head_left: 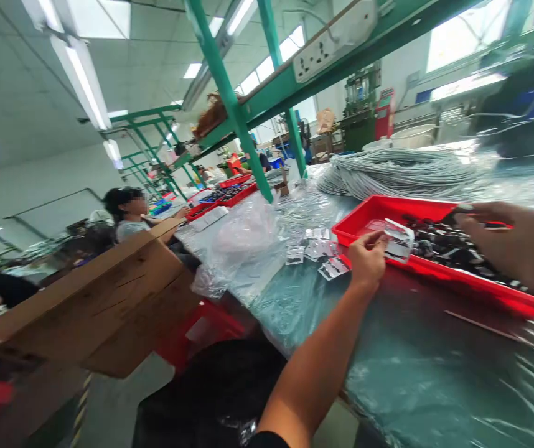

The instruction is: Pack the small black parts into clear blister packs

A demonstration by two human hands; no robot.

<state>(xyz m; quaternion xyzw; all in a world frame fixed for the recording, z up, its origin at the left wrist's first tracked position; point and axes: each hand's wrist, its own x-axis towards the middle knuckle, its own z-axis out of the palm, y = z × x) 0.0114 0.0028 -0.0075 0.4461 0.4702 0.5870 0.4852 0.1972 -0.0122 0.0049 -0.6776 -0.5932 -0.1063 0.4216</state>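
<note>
My left hand [368, 258] pinches a small clear plastic packet [398, 241] by its left edge, at the near rim of a long red tray [358, 221]. Many small black parts [454, 249] with some shiny bits lie heaped in the tray; their kind is too small to tell. Over the tray's right part is my right hand [519, 239], blurred, with its thumb and fingers together at a small dark thing I cannot make out. Several flat clear packets with dark contents [333, 267] lie on the table left of the tray.
Behind the tray lies a coil of grey cable [398, 171]. Clear plastic bags [248, 236] cover the table to the left. A green frame [251, 137] carries a power strip [335, 40] above. A cardboard box [108, 292] stands at left, with a seated person [131, 214] beyond.
</note>
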